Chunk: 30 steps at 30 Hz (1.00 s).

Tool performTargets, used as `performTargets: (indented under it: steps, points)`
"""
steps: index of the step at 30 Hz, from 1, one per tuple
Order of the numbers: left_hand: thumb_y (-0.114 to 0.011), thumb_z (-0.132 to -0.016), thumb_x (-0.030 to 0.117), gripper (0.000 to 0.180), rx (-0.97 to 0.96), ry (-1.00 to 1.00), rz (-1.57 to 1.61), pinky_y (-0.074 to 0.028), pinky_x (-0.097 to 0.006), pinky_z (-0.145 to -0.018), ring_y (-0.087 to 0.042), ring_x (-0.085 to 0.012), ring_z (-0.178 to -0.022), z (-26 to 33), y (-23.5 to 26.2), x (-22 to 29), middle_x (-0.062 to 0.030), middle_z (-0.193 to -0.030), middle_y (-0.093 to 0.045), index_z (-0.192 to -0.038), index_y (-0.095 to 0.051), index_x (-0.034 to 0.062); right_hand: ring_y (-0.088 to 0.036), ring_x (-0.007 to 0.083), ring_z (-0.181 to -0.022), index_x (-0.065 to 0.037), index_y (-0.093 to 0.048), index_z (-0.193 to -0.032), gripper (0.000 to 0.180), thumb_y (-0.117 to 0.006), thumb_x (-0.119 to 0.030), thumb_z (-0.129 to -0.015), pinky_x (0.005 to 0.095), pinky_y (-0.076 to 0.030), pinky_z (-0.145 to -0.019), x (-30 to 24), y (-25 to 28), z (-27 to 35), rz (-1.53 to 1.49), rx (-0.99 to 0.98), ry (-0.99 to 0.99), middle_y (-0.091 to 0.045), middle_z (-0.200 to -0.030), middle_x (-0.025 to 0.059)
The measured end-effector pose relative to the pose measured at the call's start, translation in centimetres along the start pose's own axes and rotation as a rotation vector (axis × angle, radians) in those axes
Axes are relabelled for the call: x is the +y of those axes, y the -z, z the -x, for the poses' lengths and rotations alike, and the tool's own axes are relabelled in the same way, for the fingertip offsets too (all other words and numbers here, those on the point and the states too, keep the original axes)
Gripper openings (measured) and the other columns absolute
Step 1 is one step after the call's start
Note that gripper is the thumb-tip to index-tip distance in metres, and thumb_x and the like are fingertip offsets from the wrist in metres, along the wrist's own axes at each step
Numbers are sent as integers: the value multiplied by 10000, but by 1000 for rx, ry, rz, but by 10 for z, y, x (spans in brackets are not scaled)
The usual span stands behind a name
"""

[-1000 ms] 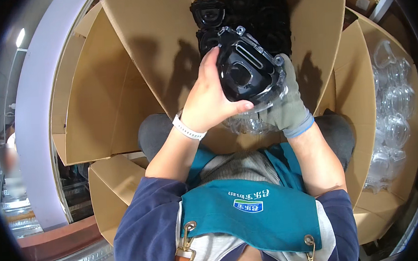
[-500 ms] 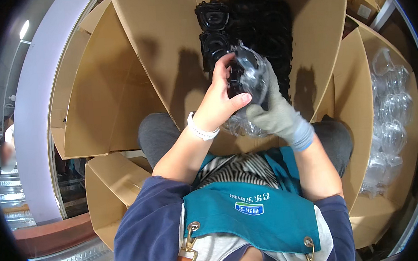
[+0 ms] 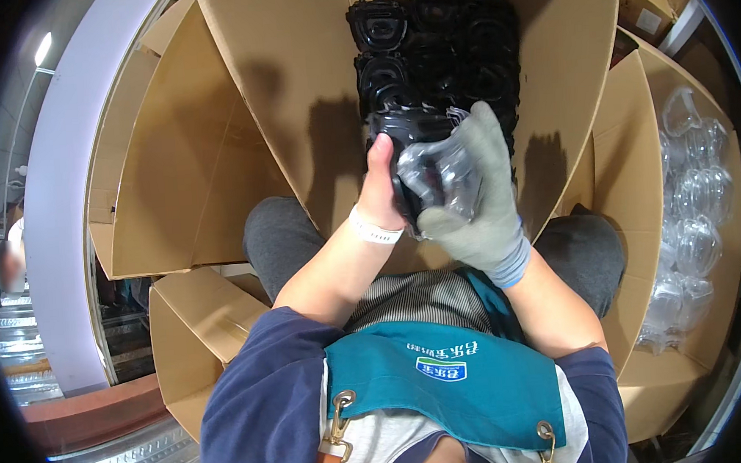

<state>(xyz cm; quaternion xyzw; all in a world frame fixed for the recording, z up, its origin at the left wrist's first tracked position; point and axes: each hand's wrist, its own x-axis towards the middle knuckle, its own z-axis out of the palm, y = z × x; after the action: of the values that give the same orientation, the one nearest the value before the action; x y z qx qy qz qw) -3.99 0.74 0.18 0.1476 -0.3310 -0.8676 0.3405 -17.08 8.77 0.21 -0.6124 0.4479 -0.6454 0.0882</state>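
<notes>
Both my hands are over the near part of an open cardboard box, in front of stacked black plastic trays [image 3: 436, 58]. My left hand [image 3: 378, 188], bare with a white wristband, is closed on the left side of a black plastic tray [image 3: 411, 125]. On the other side my right hand [image 3: 489, 199], in a grey glove, is wrapped round a clear plastic shell [image 3: 445, 172]. The shell lies against the black tray, covering part of it. Whether the two are joined cannot be made out. My left fingers are partly hidden behind the tray.
The box's tall cardboard walls [image 3: 565, 75] rise on both sides of the trays. To the right, another carton [image 3: 628, 216] holds several clear plastic shells [image 3: 695, 241]. More cardboard [image 3: 188, 158] stands at the left, with a smaller open carton [image 3: 197, 314] below it.
The clear shell has turned and come lower between my hands, and more of the black tray shows. My left hand has moved down and left; my right glove has turned more upright.
</notes>
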Motion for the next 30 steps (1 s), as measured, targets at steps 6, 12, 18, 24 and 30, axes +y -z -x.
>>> performTargets:
  steps: [6,12,18,24,30]
  points:
    - [-643,-831,479,714,38,-226,-373,-433,-335,-954,-527,-201,-1078,5,-12,11,-111,-1170,-508,-1300,-351,27,-356,299,-1327,-30,-322,-1431,800,-743,-272,-795,386,-320,-1082,6,10,-1,-351,-47,-354,-276,-1469,192]
    - [-728,-735,562,907,110,-246,-536,-404,-317,-958,-483,-174,-1063,12,-31,-2,-88,-1136,-470,-1311,-282,20,-339,314,-1346,-34,-328,-1429,806,-746,-291,-789,392,-311,-1087,5,7,1,-351,-112,-348,-294,-1467,201]
    - [-647,-860,391,658,117,-221,-387,-403,-302,-943,-488,-139,-1028,6,-48,-12,-71,-1130,-496,-1290,-290,43,-390,218,-1301,-12,-247,-1460,729,-616,-268,-886,338,-318,-1077,11,-1,8,-235,-48,-293,-306,-1485,126]
    - [-554,-884,506,632,298,-166,-302,-472,-316,-890,-567,-174,-997,1,-31,-22,-88,-1125,-553,-1275,-382,40,-183,325,-1418,9,-266,-1442,575,-410,-316,-989,360,-118,-1154,16,3,-8,-456,-158,-408,-245,-1509,196]
    - [-533,-868,587,671,314,-228,-300,-498,-332,-877,-609,-206,-1004,0,-30,-22,-101,-1128,-605,-1224,-510,18,-365,164,-1291,-48,-167,-1482,612,-382,-372,-1011,293,-276,-1095,18,-3,-5,-640,-150,-779,-357,-1424,92]
